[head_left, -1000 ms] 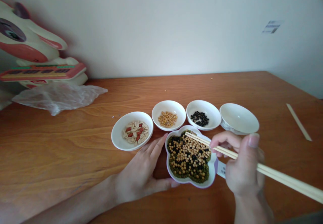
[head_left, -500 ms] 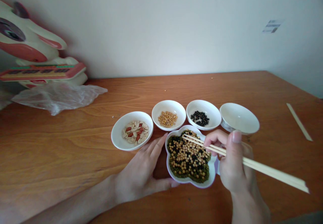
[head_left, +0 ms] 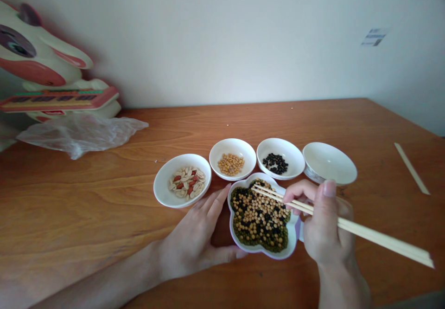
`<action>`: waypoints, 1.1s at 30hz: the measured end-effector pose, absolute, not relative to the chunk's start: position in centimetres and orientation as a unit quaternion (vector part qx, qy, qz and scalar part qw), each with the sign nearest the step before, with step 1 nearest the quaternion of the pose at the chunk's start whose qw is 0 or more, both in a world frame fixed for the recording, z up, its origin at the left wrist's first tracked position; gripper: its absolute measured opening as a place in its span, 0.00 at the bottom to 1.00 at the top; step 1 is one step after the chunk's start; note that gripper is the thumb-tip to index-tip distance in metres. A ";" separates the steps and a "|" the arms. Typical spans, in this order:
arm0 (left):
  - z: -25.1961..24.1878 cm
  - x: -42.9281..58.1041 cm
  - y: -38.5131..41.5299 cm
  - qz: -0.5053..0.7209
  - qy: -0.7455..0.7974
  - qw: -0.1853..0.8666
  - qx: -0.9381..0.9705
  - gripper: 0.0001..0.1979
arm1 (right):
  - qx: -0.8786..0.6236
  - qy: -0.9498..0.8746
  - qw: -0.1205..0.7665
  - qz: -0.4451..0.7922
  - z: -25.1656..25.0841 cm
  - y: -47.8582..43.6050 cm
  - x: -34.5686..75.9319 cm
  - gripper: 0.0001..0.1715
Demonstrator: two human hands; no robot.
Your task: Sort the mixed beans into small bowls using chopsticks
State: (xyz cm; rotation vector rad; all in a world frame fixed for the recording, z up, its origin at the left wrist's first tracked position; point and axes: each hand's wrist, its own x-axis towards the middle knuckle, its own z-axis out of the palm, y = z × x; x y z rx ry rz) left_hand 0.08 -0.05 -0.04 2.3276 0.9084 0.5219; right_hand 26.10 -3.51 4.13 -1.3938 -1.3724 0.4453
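A flower-shaped white bowl (head_left: 292, 239) with a purple edge holds green, black and pale yellow beans in a mixed layer. My left hand (head_left: 194, 237) steadies it from the left, fingertips and thumb against its side. Between the fingers of my right hand (head_left: 325, 223) is a pair of wooden chopsticks (head_left: 377, 238). Their tips rest close together over the beans near the bowl's far edge; whether they pinch a bean I cannot tell. Behind stand small white bowls: one with peanuts (head_left: 187, 182), one with yellow beans (head_left: 231, 164) and one with black beans (head_left: 275, 163).
A fourth white bowl (head_left: 330, 163) at the right shows no contents. Farther right lies a flat pale strip (head_left: 412, 169). A cow-shaped toy keyboard (head_left: 62, 98) and a crumpled clear plastic bag (head_left: 83, 135) occupy the back left, before the wall.
My right hand and the chopsticks have shifted slightly to the right, the tips moving only a little. My left hand and the bowls have stayed in place.
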 end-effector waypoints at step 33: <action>-0.1 0.0 -0.1 0.204 0.335 0.286 0.874 0.62 | -0.582 -0.481 0.628 0.188 3.6 -2.6 24.5 0.50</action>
